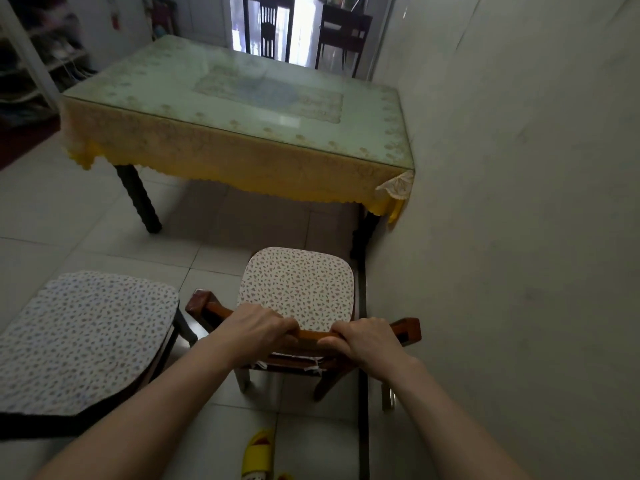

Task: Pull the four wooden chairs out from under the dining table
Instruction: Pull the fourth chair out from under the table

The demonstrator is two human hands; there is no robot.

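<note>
The dining table (239,109) is set at twelve o'clock with its right side against the wall (519,168), so chairs can only be drawn toward the viewer or to the left. One chair (298,284) stands clear of the table at six o'clock, another (83,336) at eight o'clock, and two dark ones are seen beyond the far edge. The top rail of the near chair is gripped by the left hand (254,332) and right hand (369,341), fingers curled over it, presumably so that it can be pulled straight.
</note>
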